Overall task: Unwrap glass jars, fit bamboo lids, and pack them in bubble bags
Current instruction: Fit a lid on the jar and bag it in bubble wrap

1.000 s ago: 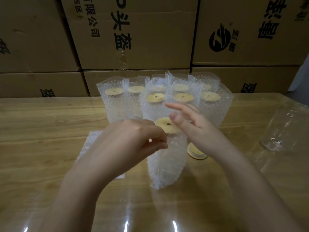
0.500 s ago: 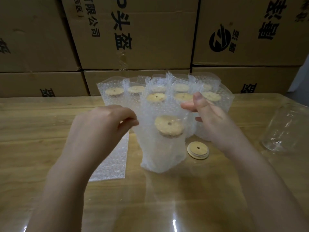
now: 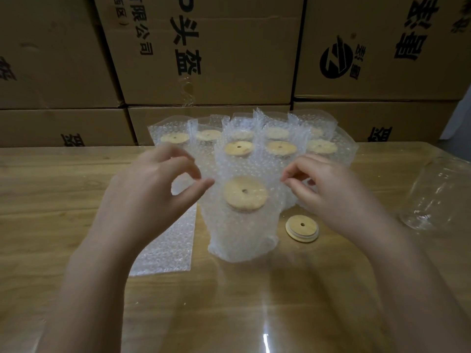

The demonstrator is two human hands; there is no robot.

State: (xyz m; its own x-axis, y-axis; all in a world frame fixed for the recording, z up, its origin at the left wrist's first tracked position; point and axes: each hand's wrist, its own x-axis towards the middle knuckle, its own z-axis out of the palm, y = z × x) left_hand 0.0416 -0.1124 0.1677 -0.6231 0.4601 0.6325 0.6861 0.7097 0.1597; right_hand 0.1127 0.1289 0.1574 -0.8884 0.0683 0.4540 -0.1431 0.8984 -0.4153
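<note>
Bubble bag upright | left hand, right hand pinch its rim | right newly curled

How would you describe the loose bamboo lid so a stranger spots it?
On the wooden table, find the nearest bagged jar. The loose bamboo lid lies flat just right of it, the only lid not bagged.

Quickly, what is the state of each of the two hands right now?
Left hand: curled at the left edge of the bubble bag; grip cannot be told.
Right hand: pinching the right edge of the bubble bag.
</note>
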